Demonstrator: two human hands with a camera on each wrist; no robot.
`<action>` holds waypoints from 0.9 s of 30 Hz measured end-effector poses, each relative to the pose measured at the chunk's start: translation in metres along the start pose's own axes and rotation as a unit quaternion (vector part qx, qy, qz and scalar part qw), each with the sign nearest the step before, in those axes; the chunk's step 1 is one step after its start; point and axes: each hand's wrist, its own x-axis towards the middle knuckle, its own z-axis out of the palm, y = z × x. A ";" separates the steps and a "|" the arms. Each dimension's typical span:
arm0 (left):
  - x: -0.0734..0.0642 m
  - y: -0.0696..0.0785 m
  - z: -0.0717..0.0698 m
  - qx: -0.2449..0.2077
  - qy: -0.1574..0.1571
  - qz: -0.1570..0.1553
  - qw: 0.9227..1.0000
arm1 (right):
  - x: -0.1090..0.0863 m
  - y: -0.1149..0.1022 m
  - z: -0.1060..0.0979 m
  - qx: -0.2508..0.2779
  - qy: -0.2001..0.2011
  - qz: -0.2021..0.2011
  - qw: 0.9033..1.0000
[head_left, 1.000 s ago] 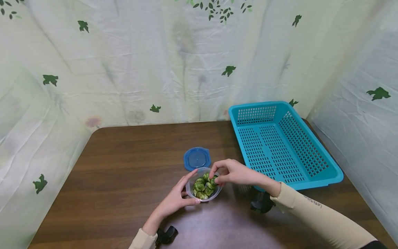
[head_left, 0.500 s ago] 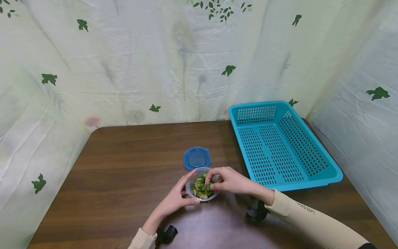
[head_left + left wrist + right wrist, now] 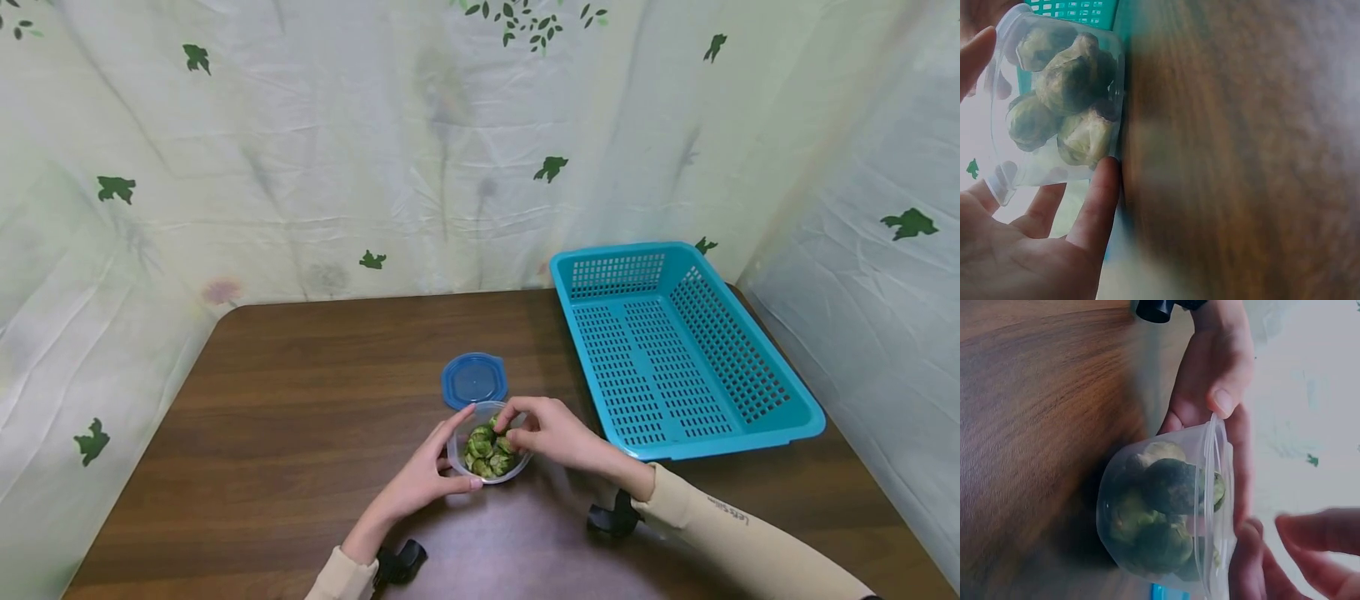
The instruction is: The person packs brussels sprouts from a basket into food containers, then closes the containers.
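Observation:
A small clear plastic container stands on the table with several Brussels sprouts in it. My left hand grips its left side, thumb at the near rim and fingers round the far side. In the left wrist view, the sprouts show through the container wall. Over the container's right rim is my right hand, thumb and index finger bent toward the sprouts. In the right wrist view, the fingers of that hand are apart at the rim, with no sprout visible between them.
A blue lid lies on the brown table just behind the container. To the right stands a large turquoise perforated basket. A pale curtain with leaf prints hangs behind and at both sides.
My right hand has shifted left and over the container, its fingers coming in above the sprouts. Some sprouts sit slightly differently. The left hand keeps its grip on the container.

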 end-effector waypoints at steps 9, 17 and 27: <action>0.002 0.007 -0.008 -0.003 0.000 0.028 1.000 | 0.004 0.003 0.006 0.064 0.128 0.013 0.990; 0.018 0.015 -0.023 -0.044 0.089 0.015 0.995 | 0.017 0.007 0.014 0.155 0.221 0.053 0.961; 0.035 0.016 -0.027 -0.054 0.159 -0.022 0.986 | 0.037 0.022 0.022 0.217 0.247 0.115 0.937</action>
